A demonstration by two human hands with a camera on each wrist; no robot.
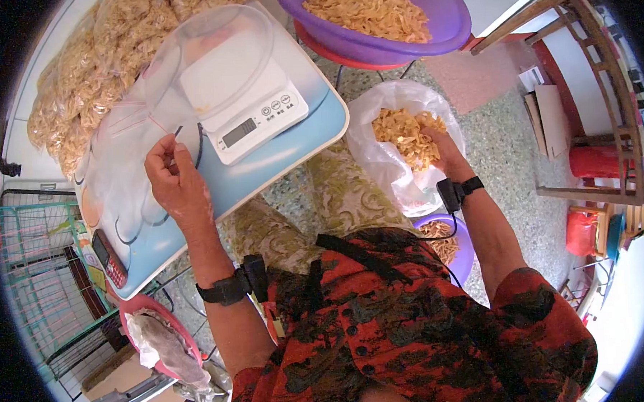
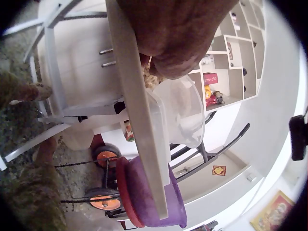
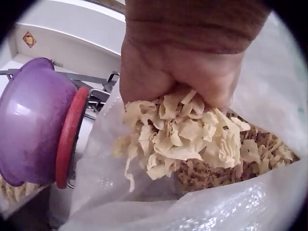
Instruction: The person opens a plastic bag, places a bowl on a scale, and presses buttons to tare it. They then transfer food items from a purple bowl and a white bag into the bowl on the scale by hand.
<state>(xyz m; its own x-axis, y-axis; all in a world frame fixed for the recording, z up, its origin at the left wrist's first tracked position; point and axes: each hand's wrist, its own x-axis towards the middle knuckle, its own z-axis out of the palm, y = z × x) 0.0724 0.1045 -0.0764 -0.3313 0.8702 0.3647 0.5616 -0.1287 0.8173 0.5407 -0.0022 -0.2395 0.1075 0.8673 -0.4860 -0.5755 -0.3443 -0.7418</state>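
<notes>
Thin pale dried flakes bunch out below my right hand, which grips them over the open white plastic bag. More flakes lie inside that bag. In the head view my right hand is at the bag's right side. My left hand is over the blue table, thumb and forefinger pinching the red-lined edge of a clear plastic bag. Right of that hand stands a white digital scale with a clear round bowl on it. The left wrist view hides the fingertips.
Filled clear bags are piled at the back left. A purple basin of flakes stands beyond the white bag, and another purple basin lies near the right knee. A phone rests at the table's left edge.
</notes>
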